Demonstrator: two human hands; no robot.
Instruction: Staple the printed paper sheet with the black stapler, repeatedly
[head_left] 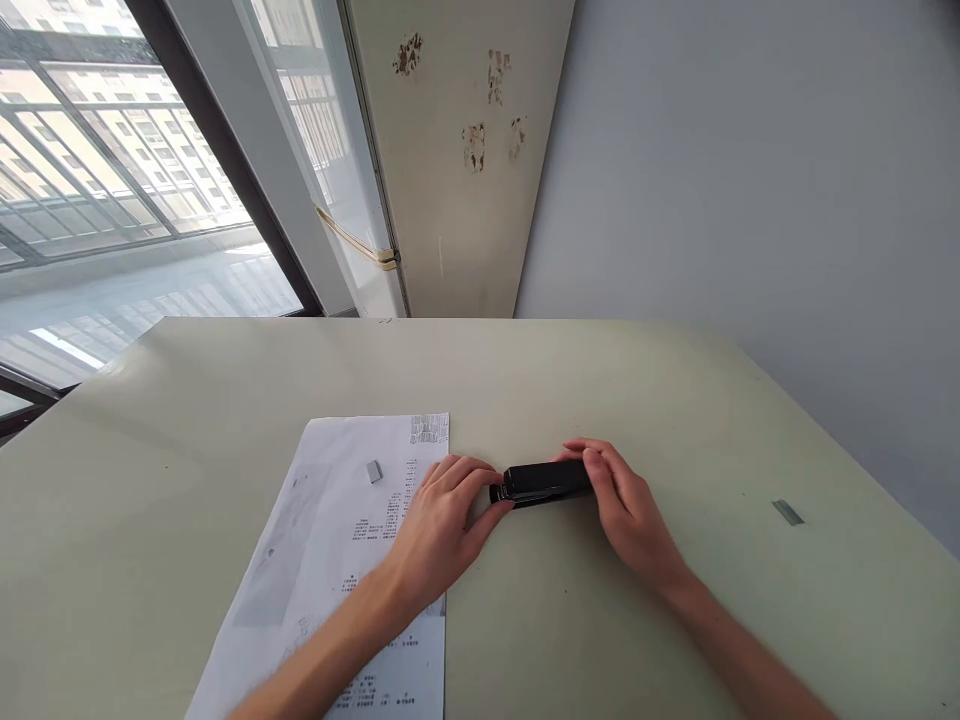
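A black stapler-like object (546,479) lies between my two hands on the pale green table (600,385). My left hand (454,505) has its thumb and fingers pinched on the object's left end, with the wrist above the printed papers (300,520). At the right end my right hand (619,500) wraps round the object, thumb on top; some of its fingers are hidden behind. A small grey block (374,471) rests on the papers, apart from my left hand.
To the right on the table lies a small dark grey strip (787,512). Behind the table's far edge stand a refrigerator (457,230) and a grey wall (750,180). A window (112,150) with railings outside is at the far left.
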